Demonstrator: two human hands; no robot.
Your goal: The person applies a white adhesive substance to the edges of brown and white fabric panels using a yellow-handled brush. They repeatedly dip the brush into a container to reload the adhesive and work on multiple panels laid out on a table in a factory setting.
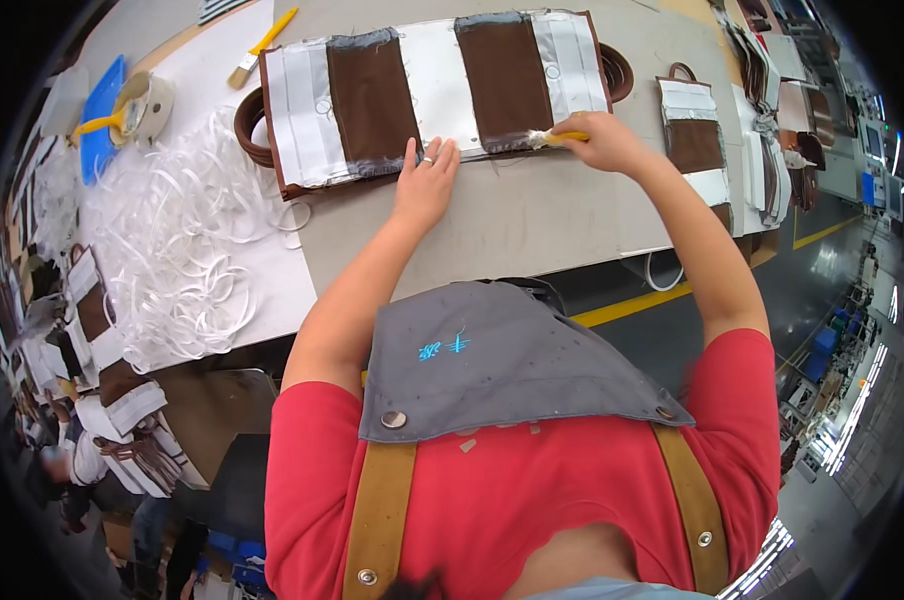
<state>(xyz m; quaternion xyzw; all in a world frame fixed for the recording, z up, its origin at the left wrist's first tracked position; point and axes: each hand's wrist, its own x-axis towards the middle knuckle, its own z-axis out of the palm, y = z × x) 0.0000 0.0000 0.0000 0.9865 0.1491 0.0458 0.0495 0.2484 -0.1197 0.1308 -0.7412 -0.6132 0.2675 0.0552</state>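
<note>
A wide bag panel (440,85) with white and brown bands lies across the table, with coiled brown handles (252,125) sticking out at both ends. My left hand (429,180) rests flat on its near edge, fingers stretched out. In my right hand (604,143) is a brush with a yellow handle (569,135). Its whitish bristles touch the near edge of the right brown band. The brush's grip end is hidden in my fist.
White curled strips (187,230) pile up at the left. Behind them are a pot (150,108) with a yellow-handled brush, a blue tray (100,118) and another yellow brush (263,46). A smaller brown-and-white bag piece (694,143) lies at the right, near stacked pieces (764,165).
</note>
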